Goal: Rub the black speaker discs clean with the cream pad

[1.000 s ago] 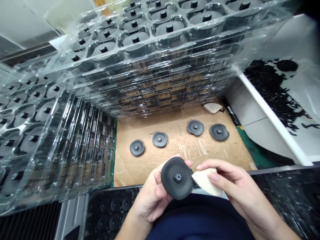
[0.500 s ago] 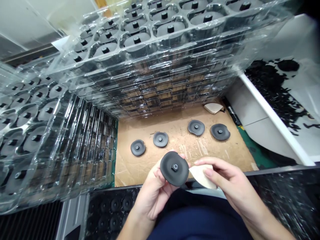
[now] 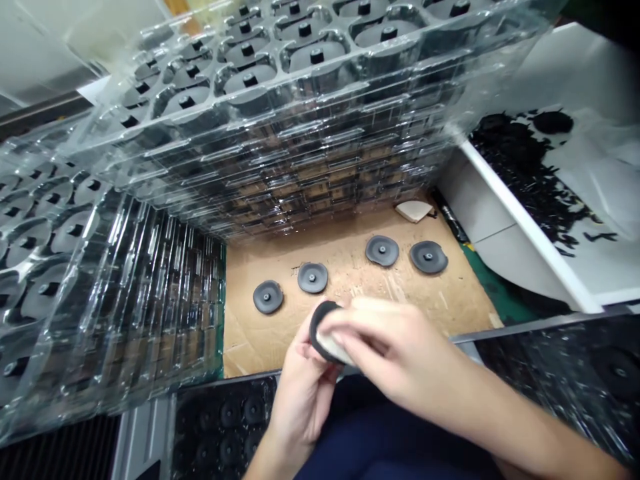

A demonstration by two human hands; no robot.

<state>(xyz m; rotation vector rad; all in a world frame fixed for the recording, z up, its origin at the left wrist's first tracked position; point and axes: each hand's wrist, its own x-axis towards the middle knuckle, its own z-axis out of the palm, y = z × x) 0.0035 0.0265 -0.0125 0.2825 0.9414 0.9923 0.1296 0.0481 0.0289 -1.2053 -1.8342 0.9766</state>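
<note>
My left hand is closed on a black disc-shaped part, gripping it by the edge and from beneath. In my right hand is a cream-coloured pad, pressed against the face of that disc. The fingers of the right hand cover most of the disc, so its middle stub is hidden. Beyond the hands, similar dark discs lie apart on the cardboard sheet: one at far left, one beside it, and two to the right, a nearer and a farther one.
Stacked clear plastic trays full of black discs rise behind the cardboard, with another stack on the left. A second cream pad and a black marker-like object lie at the back right. A white bin holds black scraps.
My right hand has moved left and brought the pad onto the disc. The disc has tilted in my left hand, and the whole view has shifted a little.
</note>
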